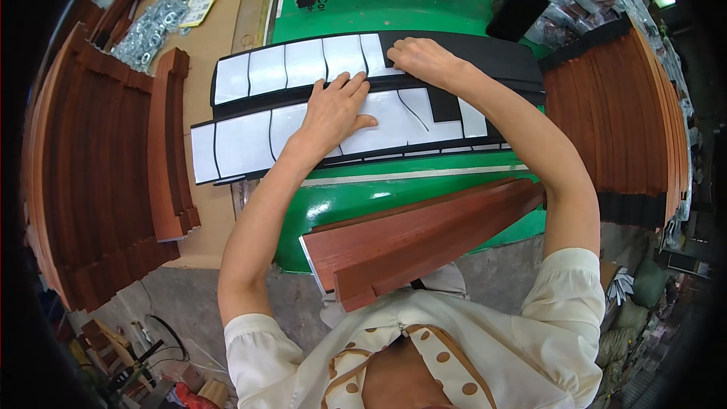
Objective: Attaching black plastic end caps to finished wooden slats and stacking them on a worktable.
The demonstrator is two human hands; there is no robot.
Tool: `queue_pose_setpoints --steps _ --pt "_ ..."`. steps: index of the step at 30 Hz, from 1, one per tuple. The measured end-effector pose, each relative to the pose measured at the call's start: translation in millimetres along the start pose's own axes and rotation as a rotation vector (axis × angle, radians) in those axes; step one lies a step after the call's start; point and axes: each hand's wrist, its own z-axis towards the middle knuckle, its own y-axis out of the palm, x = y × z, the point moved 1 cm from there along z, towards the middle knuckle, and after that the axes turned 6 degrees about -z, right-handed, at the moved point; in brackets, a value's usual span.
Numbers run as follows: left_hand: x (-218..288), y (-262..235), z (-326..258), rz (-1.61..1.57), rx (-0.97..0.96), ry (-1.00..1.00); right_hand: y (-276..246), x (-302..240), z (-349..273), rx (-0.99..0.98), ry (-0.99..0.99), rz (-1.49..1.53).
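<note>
A: Item one, what we hold. Our left hand (333, 110) lies flat on the near white-backed strip (303, 136), fingers spread a little and pressed down on its paper.

B: And our right hand (420, 57) rests on the far white-backed strip (295, 64), fingers curled together at the edge where white backing meets bare black foam (485, 57). Whether they pinch the backing, we cannot tell.

A: Location: both strips lie side by side across the green table (379, 11), the near one partly overlapping the far one.

B: Item two, near us: red-brown wooden slats (409, 238) lie on the table's near edge, just beside the near strip.

A: Item three: stacked curved wooden pieces (98, 159) to our left, and another stack (613, 121) to our right.

B: Item four: a heap of metal washers (155, 23), far left, well apart from both hands.
</note>
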Motion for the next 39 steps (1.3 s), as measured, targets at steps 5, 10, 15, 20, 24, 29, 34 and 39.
queue_pose_setpoints --steps 5,10,15,20,24,29,34,39 --pt "0 -2 -3 -0.029 0.014 0.008 6 -6 -1 0.011 -0.035 -0.070" --pt "0 3 -4 -0.049 0.035 0.022 -8 7 0 0.102 0.376 0.340" --pt "-6 -22 -9 -0.364 0.225 -0.050 -73 -22 -2 0.127 0.469 0.704" --pt "64 -114 -20 -0.895 0.311 -0.290 -144 -76 -31 0.408 0.164 0.447" --pt "89 -138 -47 -0.958 0.275 -0.297 -172 -110 -45 0.691 -0.046 0.077" --pt "123 -162 -92 -0.765 0.348 -0.169 -202 -142 -72 0.585 -0.021 0.422" --pt "148 -167 -132 -0.471 0.478 0.051 -217 -175 -88 0.447 0.035 0.697" --pt "159 -164 -162 -0.416 0.538 0.136 -215 -207 -95 0.411 0.124 0.897"
